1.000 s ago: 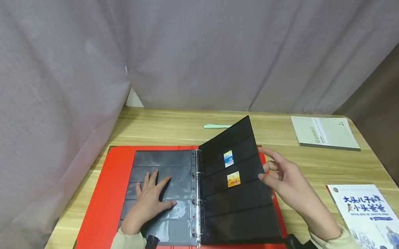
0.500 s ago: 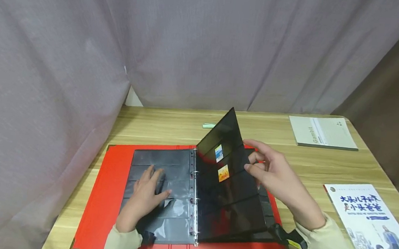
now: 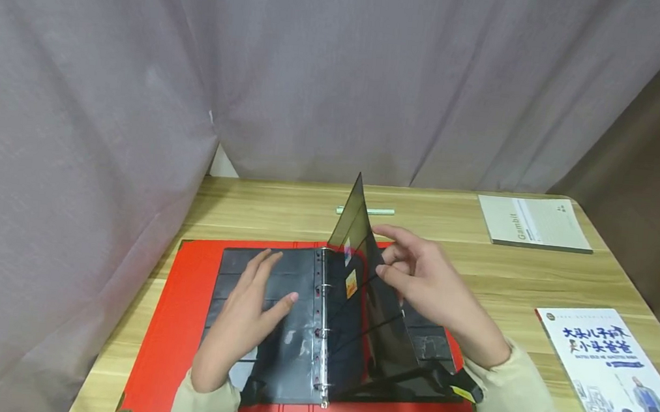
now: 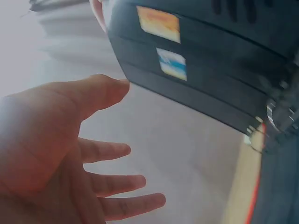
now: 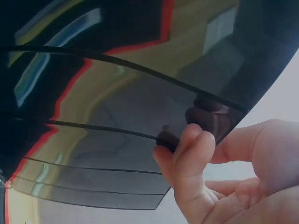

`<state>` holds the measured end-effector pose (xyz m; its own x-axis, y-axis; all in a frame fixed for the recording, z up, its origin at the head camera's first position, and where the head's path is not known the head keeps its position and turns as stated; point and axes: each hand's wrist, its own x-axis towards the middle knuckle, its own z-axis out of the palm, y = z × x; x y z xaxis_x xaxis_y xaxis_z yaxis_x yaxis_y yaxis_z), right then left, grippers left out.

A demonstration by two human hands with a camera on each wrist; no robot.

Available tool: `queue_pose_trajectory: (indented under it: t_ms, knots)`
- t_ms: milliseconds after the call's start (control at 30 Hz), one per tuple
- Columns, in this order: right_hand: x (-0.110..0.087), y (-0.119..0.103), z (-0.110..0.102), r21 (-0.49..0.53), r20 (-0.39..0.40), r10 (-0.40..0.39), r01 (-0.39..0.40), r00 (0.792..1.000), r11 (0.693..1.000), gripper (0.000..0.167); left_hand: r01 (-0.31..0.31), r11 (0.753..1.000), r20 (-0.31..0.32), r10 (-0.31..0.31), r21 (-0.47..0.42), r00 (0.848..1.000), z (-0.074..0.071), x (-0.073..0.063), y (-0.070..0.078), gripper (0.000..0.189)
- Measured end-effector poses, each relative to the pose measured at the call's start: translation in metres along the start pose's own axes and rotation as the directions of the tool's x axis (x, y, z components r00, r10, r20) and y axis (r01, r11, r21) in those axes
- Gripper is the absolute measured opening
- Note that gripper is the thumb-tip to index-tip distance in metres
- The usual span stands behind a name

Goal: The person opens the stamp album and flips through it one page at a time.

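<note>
A red ring-binder stamp album [image 3: 155, 328] lies spread on the table. My right hand [image 3: 429, 283] pinches the outer edge of a black pocket page [image 3: 387, 322], which stands nearly upright and bends. In the right wrist view, thumb and fingers of the right hand [image 5: 224, 172] meet at the page's edge. An orange stamp [image 3: 351, 284] and a blue-and-white stamp [image 3: 347, 252] sit in its pockets. My left hand [image 3: 243, 319], fingers extended, is over the left pocket page [image 3: 295, 271]. The left wrist view shows the left hand [image 4: 60, 144] holding nothing, apart from the raised page.
Metal rings [image 3: 323, 333] run down the album's spine. Behind the album lies a light green pen [image 3: 381, 212]. A pale notebook [image 3: 535, 221] rests at the back right, and a white picture book [image 3: 612, 381] at the right. A grey curtain [image 3: 341, 76] hangs behind the table.
The right hand has swung the page leftward and more upright, uncovering the page below at the right. The left hand, earlier resting on the left page, has lifted.
</note>
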<state>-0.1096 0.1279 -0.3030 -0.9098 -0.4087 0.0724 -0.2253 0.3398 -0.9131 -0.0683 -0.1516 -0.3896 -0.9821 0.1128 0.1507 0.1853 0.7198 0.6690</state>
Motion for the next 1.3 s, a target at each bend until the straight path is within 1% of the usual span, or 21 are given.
queue_pose_trajectory:
  t_ms: [167,267,433,633,767,900,967,1067,1167,1267,1300]
  knots:
    - [0.006,-0.007,0.009,0.007,0.017,-0.001,0.001,1.000,1.000,0.056,-0.075,0.995,-0.033,0.073,-0.067,0.997,-0.006,-0.001,0.015,0.073]
    - [0.009,-0.010,0.014,0.007,0.031,-0.018,0.017,0.999,1.000,0.055,-0.104,0.989,-0.045,0.100,-0.106,0.994,-0.007,0.000,0.022,0.073]
    - [0.016,-0.015,0.024,0.010,0.060,-0.038,0.038,0.997,0.999,0.054,-0.145,0.982,-0.065,0.138,-0.124,0.988,-0.008,-0.001,0.031,0.076]
    - [0.022,-0.021,0.033,-0.009,0.083,-0.054,0.055,0.995,0.998,0.054,-0.234,0.961,-0.059,0.228,-0.149,0.972,-0.011,-0.004,0.046,0.075]
    - [0.026,-0.025,0.039,-0.010,0.113,-0.080,0.081,0.990,0.997,0.054,-0.268,0.948,-0.043,0.265,-0.173,0.963,-0.013,-0.006,0.054,0.075]
    - [0.030,-0.029,0.046,-0.004,0.133,-0.116,0.118,0.984,0.993,0.054,-0.297,0.938,-0.055,0.292,-0.180,0.955,-0.013,-0.007,0.057,0.075]
    - [0.033,-0.030,0.050,-0.009,0.135,-0.125,0.127,0.983,0.992,0.055,-0.305,0.934,-0.069,0.297,-0.185,0.952,-0.013,-0.006,0.057,0.074]
    - [0.038,-0.030,0.054,-0.028,0.155,-0.118,0.124,0.981,0.992,0.056,-0.297,0.934,-0.084,0.285,-0.197,0.955,-0.013,-0.006,0.055,0.075]
    - [0.042,-0.030,0.057,-0.076,0.196,-0.105,0.122,0.975,0.990,0.060,-0.273,0.941,-0.090,0.259,-0.201,0.962,-0.013,-0.008,0.054,0.075]
    - [0.046,-0.030,0.060,-0.133,0.221,-0.104,0.136,0.970,0.982,0.062,-0.255,0.949,-0.096,0.241,-0.183,0.966,-0.013,-0.010,0.053,0.075]
    - [0.046,-0.030,0.061,-0.137,0.230,-0.104,0.138,0.968,0.981,0.063,-0.252,0.952,-0.100,0.238,-0.173,0.966,-0.013,-0.010,0.053,0.075]
